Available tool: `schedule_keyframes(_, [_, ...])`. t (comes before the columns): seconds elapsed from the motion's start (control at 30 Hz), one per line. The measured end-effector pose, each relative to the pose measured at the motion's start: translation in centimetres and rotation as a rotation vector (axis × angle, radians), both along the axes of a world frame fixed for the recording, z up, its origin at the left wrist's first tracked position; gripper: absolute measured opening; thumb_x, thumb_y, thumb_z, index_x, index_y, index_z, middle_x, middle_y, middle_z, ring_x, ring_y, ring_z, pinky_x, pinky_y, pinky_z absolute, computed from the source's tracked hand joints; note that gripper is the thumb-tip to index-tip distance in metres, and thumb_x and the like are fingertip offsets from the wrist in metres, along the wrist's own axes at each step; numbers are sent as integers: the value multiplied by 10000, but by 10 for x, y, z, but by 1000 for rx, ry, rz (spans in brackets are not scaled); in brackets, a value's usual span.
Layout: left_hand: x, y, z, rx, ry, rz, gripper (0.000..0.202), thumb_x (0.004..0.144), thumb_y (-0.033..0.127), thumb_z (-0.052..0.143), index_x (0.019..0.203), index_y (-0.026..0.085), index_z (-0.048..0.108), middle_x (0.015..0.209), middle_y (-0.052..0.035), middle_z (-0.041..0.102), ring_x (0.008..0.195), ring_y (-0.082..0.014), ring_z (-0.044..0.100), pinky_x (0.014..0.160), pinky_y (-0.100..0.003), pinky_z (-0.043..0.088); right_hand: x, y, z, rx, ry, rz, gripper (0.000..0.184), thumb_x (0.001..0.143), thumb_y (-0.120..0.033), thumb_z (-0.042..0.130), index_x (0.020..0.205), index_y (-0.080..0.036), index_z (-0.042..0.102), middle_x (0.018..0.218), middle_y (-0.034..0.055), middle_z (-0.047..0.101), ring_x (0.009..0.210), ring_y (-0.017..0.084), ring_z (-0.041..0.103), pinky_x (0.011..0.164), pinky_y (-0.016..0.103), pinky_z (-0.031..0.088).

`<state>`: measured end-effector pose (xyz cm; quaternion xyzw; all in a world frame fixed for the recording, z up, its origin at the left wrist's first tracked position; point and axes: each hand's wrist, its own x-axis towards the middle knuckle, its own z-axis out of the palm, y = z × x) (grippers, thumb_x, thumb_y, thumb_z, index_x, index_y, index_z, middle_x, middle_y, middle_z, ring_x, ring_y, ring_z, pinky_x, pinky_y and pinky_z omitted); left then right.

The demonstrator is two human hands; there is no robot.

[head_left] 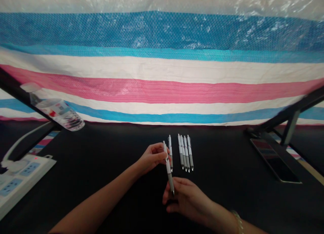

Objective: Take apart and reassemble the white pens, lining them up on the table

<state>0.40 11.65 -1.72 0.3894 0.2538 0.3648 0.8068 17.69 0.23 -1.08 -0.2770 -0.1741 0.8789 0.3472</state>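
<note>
A white pen (168, 168) with a grey grip and a metal tip is held tilted above the black table. My left hand (153, 157) pinches its upper barrel between thumb and fingers. Around the grey lower end, the fingers of my right hand (186, 197) are closed, with the tip showing between them. Just behind my left fingers lies a similar pen (170, 144), partly hidden. To its right, several matching pens (185, 153) lie side by side in a row, their tips toward me.
A white power strip (37, 170) with a plugged-in cable sits at the left edge. Behind it a clear plastic bottle (63, 114) leans at the dark frame. On the right lies a black phone (274, 161) near another frame bar (291, 110). A striped sheet (162, 90) hangs behind the table.
</note>
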Motion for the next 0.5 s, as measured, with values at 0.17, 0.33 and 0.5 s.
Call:
schedule_keyframes(0.17, [0,-1,1,-4,-10,-15,322,695,337,883,846,120,700,702,-75,749,597,-171,712,578,-243,569,1,2,1,-13,19,20,302,831,-353,798,962,-111,673,939,94,722,851,176,694,762,299,526])
schedule_keyframes(0.33, [1,-1,-1,-9,-3,-18,325,692,334,884,858,117,707,707,-82,753,588,-171,714,576,-237,573,3,2,0,-18,5,33,262,825,-305,801,955,-123,664,923,85,714,835,179,690,767,312,519])
schedule_keyframes(0.5, [1,0,-1,-12,-12,-20,308,704,325,877,867,119,717,710,-86,757,593,-177,721,575,-240,578,4,2,-2,-13,5,47,237,857,-297,765,957,-102,676,938,103,712,835,182,693,779,317,516])
